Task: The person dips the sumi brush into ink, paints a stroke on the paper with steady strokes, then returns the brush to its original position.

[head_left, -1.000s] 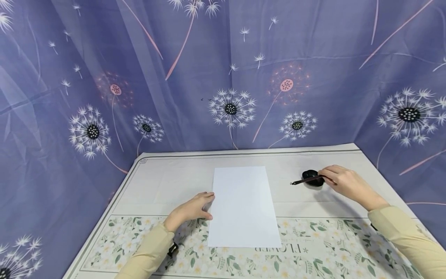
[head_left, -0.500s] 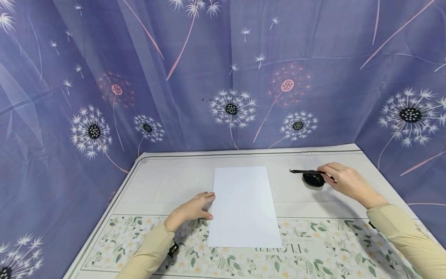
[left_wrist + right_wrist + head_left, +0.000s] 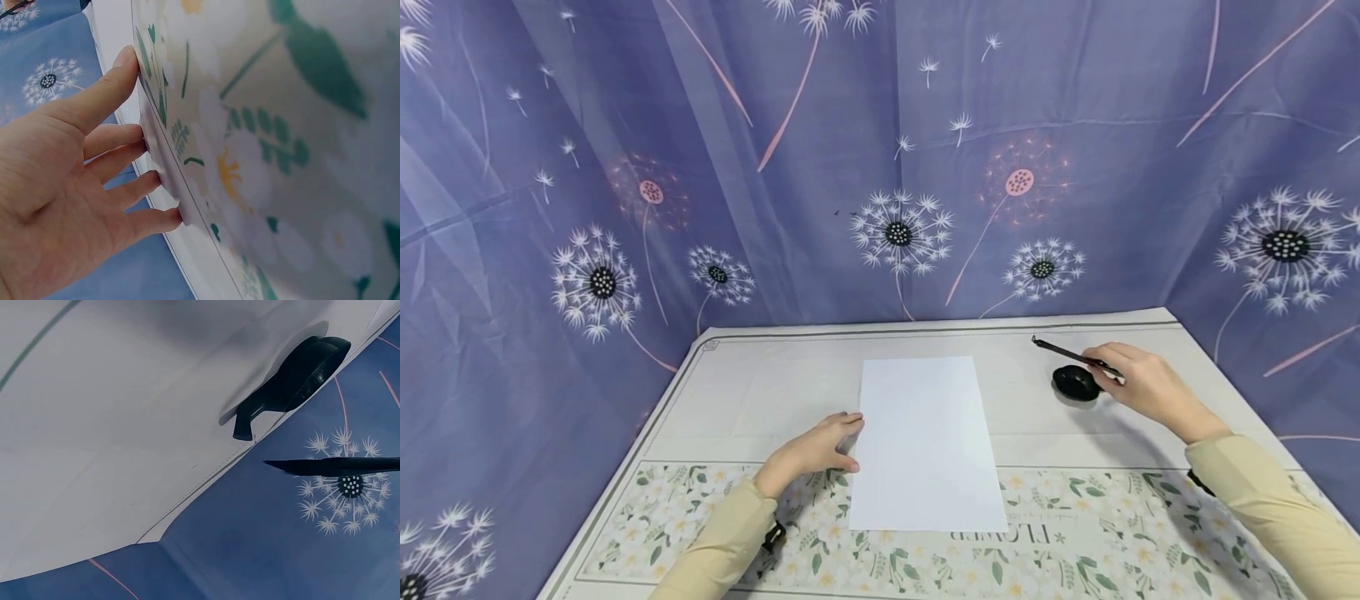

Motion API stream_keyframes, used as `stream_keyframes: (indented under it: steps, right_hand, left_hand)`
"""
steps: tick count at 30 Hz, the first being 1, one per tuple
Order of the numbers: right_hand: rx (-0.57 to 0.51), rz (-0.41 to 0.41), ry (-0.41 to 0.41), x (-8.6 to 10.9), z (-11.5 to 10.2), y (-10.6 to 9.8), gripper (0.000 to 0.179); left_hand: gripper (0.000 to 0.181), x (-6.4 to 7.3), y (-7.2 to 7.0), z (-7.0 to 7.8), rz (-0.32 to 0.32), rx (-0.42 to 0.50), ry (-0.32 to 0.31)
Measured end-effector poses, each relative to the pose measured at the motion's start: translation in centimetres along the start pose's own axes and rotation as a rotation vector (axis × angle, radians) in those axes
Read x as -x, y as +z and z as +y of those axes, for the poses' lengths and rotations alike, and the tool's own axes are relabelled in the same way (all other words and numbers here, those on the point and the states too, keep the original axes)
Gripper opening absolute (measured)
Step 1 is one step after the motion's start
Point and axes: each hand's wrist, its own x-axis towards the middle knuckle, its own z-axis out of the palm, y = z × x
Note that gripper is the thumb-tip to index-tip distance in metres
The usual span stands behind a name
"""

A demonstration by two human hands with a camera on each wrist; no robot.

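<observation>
Right fingers (image 3: 1120,352) pinching brush (image 3: 1063,352), two o'clock of paper (image 3: 928,446).
Left fingers (image 3: 115,139) relaxed at its nine-o'clock edge; I'd ease bristles (image 3: 290,467) onto black dish (image 3: 1075,384).

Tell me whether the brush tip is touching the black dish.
No, the right wrist view shows a gap between the tip of the brush and the black dish.

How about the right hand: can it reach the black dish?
Probably yes: the right hand is close to the black dish, with nothing visibly blocking it, though its fingers already hold a paintbrush.
</observation>
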Motion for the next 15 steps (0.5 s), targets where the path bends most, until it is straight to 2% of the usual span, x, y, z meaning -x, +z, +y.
stream_keyframes:
  steps: [12,15]
  right_hand:
    - [-0.040,0.028,0.021,0.04,0.07,-0.03,0.018]
    - [-0.049,0.029,0.053,0.04,0.06,-0.10,0.035]
  left_hand:
    - [0.076,-0.01,0.11,-0.15,0.003,0.001,0.013]
    - [0.076,0.00,0.09,-0.16,0.005,0.004,0.009]
